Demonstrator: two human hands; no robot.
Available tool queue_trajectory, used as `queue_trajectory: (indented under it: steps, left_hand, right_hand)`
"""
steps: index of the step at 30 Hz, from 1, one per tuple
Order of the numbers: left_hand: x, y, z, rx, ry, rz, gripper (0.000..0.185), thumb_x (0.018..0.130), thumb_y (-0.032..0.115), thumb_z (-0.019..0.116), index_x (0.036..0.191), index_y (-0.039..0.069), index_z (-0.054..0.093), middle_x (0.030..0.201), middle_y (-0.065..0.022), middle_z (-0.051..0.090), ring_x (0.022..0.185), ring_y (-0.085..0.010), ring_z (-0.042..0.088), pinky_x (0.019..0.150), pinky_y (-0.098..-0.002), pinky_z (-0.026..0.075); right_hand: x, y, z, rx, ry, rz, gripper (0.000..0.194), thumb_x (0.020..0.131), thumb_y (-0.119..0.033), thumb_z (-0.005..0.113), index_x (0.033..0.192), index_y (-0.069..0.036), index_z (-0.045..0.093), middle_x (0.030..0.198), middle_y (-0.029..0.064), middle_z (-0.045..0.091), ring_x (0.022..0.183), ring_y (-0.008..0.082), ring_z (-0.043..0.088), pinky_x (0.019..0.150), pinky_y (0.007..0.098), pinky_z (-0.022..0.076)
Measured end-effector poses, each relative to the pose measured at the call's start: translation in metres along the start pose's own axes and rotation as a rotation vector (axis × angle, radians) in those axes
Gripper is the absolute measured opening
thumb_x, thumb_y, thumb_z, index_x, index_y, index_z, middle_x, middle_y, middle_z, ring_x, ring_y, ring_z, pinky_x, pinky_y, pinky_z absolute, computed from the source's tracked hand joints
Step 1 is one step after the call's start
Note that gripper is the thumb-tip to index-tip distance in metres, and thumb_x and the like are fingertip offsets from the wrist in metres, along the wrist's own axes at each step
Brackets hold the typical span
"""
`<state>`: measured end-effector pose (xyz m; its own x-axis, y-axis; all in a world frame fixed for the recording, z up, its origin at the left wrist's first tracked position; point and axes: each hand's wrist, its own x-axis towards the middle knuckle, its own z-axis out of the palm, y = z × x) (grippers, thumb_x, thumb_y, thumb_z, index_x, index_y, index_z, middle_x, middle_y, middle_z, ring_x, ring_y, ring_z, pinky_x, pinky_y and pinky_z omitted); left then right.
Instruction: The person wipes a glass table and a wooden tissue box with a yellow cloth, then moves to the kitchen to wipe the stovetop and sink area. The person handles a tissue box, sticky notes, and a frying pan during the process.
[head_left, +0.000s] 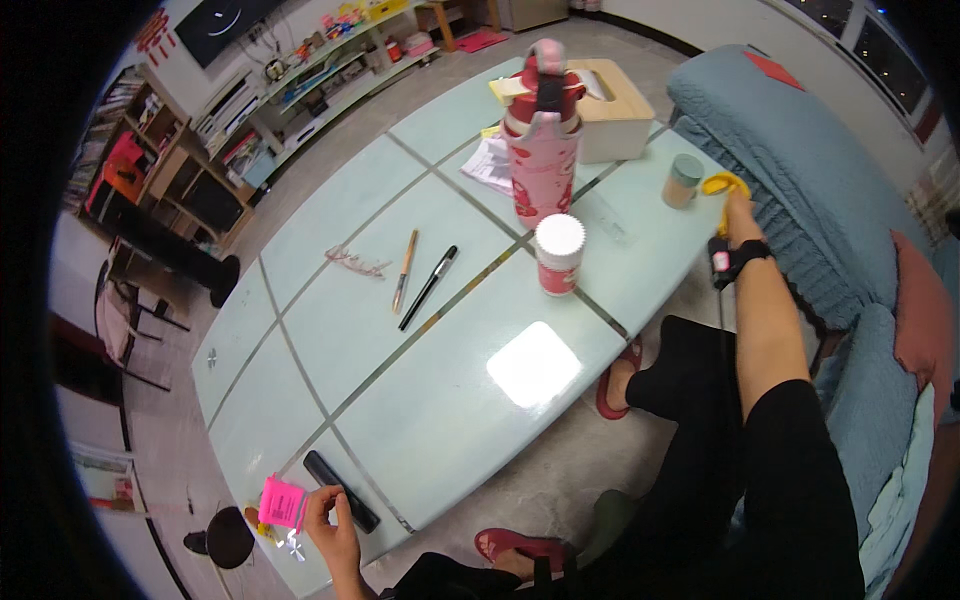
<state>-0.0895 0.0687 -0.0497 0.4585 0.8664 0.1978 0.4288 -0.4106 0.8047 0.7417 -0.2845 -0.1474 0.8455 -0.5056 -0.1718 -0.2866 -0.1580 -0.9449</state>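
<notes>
My left hand (330, 525), its fingers curled, is at the near left end of the glass-topped table (420, 427). It meets the edge of a bright pink packet (283, 502); whether it grips the packet cannot be told. A long black case (341, 491) lies just beside these fingers. At the far right corner, my right hand (739, 214) is closed on a yellow looped object (724, 184), partly hidden by the hand. A black strap with a small device is round that wrist. Near it stands a jar with a green lid (681, 181).
Mid-table are a black pen (428, 288), a brown pen (406, 271) and a clear crumpled strip (358, 262). Further right stand a white-lidded bottle (559, 255), a tall pink bottle (544, 165) and a tissue box (619, 112). A blue-covered sofa (795, 157) is beyond the right edge.
</notes>
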Motion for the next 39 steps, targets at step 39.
queue_trajectory:
  steps: [39]
  left_hand:
    - [0.013,-0.092,-0.100,0.102,0.616,-0.509,0.054,0.088,0.015,0.070,0.135,-0.001,0.047,0.116,-0.0218,0.063,0.102,-0.0311,0.064,0.091,-0.0406,0.051]
  right_hand:
    - [-0.760,0.107,-0.200,-0.034,-1.318,1.095,0.051,0.111,-0.040,0.028,0.144,-0.003,0.039,0.140,0.0146,0.053,0.121,0.0293,0.057,0.108,0.0463,0.0442]
